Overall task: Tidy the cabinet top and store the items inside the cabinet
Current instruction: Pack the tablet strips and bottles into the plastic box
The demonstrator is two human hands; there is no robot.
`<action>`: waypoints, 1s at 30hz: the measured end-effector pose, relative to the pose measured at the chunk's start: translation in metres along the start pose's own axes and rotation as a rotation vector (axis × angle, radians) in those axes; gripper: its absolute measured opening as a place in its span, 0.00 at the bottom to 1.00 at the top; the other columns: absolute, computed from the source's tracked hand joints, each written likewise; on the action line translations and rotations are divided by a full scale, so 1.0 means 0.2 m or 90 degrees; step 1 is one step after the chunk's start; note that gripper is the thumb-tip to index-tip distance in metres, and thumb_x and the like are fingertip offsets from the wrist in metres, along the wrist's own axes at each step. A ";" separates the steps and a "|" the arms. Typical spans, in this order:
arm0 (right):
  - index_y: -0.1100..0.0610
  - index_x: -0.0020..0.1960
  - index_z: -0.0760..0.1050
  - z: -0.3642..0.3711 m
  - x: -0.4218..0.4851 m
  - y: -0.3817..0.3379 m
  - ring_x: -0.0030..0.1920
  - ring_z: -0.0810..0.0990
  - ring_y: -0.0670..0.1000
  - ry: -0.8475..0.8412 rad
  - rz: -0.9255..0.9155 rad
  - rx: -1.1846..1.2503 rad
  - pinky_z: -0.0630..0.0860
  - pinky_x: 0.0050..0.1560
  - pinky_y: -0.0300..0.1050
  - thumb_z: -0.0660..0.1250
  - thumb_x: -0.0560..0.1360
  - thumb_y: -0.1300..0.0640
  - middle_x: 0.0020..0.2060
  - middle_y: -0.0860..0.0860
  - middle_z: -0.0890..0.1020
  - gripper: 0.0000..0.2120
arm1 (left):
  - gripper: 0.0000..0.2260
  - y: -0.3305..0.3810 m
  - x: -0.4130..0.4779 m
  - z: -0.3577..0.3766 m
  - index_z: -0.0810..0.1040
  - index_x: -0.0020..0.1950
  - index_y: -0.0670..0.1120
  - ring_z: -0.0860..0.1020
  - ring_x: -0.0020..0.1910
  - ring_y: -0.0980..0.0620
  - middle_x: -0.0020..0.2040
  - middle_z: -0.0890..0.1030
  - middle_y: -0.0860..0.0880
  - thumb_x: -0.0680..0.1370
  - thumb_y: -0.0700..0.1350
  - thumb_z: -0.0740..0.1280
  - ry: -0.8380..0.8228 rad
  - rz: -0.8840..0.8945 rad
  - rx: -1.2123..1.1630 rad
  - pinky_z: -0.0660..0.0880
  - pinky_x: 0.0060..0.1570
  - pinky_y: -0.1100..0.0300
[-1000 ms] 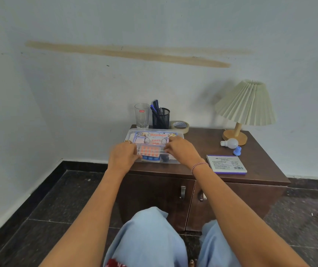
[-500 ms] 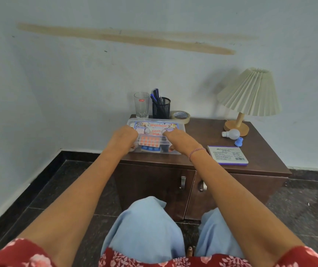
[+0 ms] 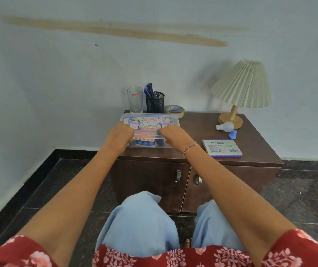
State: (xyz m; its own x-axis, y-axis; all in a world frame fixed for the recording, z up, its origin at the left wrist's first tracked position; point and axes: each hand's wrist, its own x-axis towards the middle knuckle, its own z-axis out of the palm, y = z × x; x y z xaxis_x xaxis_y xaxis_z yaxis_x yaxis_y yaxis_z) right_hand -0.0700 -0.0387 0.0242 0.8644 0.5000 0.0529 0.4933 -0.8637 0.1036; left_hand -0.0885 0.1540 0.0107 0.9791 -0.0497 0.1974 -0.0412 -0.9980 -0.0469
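Cabinet top (image 3: 202,130): left hand (image 3: 120,134), right hand (image 3: 170,133) on first-aid box (image 3: 148,120); grip hidden, cannot tell.

The wall (image 3: 73,78) is pale blue-grey, with a long brownish stain (image 3: 115,31) across it; the floor (image 3: 298,199) is of dark stone tiles, with a dark skirting (image 3: 77,154); a brown wooden cabinet (image 3: 258,143) stands against the wall, doors closed; a lamp (image 3: 244,85) with pleated cream shade stands on it.

on the surface (image 3: 192,130), the first-aid box (image 3: 150,120) lies front left. behind it stand the glass (image 3: 134,100), pen holder (image 3: 155,104) and tape roll (image 3: 175,111), left to right. the lamp (image 3: 243,83) is back right, the bulb (image 3: 226,126) just before it, the flat pack (image 3: 221,147) nearer the front.
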 end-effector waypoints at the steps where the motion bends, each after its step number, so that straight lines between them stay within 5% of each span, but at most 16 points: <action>1: 0.61 0.71 0.65 -0.01 0.00 0.00 0.66 0.74 0.56 -0.001 0.004 -0.002 0.70 0.67 0.46 0.64 0.78 0.61 0.67 0.60 0.72 0.23 | 0.19 0.00 0.00 0.01 0.72 0.66 0.37 0.78 0.55 0.45 0.59 0.77 0.38 0.77 0.42 0.67 0.004 -0.002 0.002 0.75 0.49 0.58; 15: 0.60 0.73 0.62 -0.01 0.00 -0.01 0.68 0.72 0.56 -0.023 0.029 0.038 0.69 0.69 0.48 0.62 0.79 0.61 0.69 0.59 0.70 0.24 | 0.17 0.01 0.03 0.05 0.74 0.64 0.39 0.75 0.57 0.45 0.59 0.78 0.39 0.78 0.44 0.66 0.046 0.049 0.112 0.75 0.52 0.55; 21: 0.63 0.63 0.73 0.05 0.01 0.02 0.56 0.78 0.61 0.043 0.034 0.070 0.75 0.56 0.52 0.58 0.78 0.66 0.56 0.61 0.78 0.15 | 0.16 0.05 -0.02 0.09 0.71 0.67 0.37 0.74 0.60 0.45 0.60 0.76 0.38 0.80 0.40 0.63 0.042 0.019 0.096 0.76 0.55 0.54; 30: 0.58 0.77 0.52 0.18 -0.06 0.03 0.75 0.58 0.58 0.064 -0.008 0.074 0.60 0.74 0.52 0.63 0.78 0.62 0.76 0.59 0.57 0.32 | 0.22 0.20 -0.13 0.16 0.64 0.71 0.38 0.67 0.67 0.42 0.68 0.70 0.38 0.80 0.46 0.59 0.098 -0.080 0.009 0.67 0.66 0.48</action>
State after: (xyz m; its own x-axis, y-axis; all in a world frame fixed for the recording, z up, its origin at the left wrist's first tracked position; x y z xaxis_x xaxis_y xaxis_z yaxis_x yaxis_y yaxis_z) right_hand -0.0737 -0.0520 -0.0109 0.8470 0.5094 0.1518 0.5167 -0.8561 -0.0101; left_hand -0.1100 0.1170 -0.0270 0.9343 0.0691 0.3497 0.0832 -0.9962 -0.0256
